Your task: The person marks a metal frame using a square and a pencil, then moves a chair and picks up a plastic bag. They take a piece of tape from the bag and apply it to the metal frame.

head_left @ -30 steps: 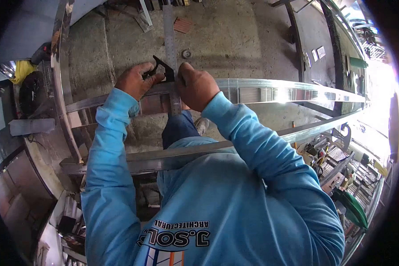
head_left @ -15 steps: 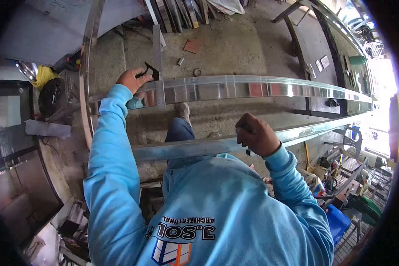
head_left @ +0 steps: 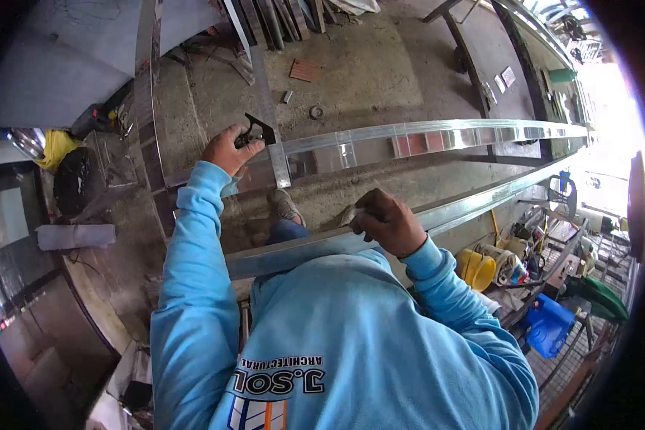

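Note:
My left hand (head_left: 231,150) grips the black head of a combination square (head_left: 267,107). The square's long steel blade lies across a shiny metal bar (head_left: 369,145) near the bar's left end. Closer to my body runs a second metal bar (head_left: 294,252), partly hidden by my right hand and shirt. Over this nearer bar my right hand (head_left: 389,223) is closed, its fingers pinched together. Whatever may be between those fingers is too small to make out.
A reddish flat piece (head_left: 304,70) and a round ring (head_left: 316,112) lie on the concrete floor. Long strips (head_left: 269,25) lean at the back. At right are a yellow bucket (head_left: 475,268), a blue container (head_left: 550,326) and a clamp (head_left: 565,192) on the nearer bar.
The camera view has shifted. My left hand and the square appear farther right, with the blade more slanted. My right hand has moved left and slightly nearer my body.

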Demonstrator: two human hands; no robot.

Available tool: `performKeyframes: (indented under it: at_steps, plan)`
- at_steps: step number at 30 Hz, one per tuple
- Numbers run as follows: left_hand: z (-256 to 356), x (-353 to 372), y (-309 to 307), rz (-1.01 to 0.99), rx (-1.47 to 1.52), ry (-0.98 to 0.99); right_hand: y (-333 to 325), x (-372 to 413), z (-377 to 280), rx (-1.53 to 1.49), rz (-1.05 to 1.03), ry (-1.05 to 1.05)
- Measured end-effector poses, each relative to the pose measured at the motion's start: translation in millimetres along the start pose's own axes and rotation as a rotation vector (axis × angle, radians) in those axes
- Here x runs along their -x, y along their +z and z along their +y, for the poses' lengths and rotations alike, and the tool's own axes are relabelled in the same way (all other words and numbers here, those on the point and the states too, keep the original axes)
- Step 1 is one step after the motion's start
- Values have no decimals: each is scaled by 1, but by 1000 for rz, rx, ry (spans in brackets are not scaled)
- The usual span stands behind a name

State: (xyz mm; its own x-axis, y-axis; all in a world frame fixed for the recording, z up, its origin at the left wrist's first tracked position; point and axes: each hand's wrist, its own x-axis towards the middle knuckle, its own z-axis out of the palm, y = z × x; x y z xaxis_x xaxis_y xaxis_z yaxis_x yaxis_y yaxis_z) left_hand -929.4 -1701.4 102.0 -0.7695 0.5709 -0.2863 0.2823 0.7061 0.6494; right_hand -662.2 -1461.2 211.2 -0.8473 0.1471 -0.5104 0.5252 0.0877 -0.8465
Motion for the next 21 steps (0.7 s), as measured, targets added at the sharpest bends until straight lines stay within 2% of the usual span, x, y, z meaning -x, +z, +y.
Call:
performKeyframes:
  at_steps: [3,6,12,14,18,21]
  plan:
    - [4,2,2,5,2,-18,11,0,-10,-52,-37,38]
    - [3,2,4,22,0,5,23,-7,9,60,49,-34]
    - [13,3,-3,-40,81,-28,43,-28,-5,302,274,-223]
    - [12,3,-3,32,-13,38,52,-48,-2,278,286,-216]
    - [11,1,-5,-22,9,21,72,-105,-5,358,347,-329]
    - [22,1,-12,-65,-6,-9,82,-140,0,474,326,-325]
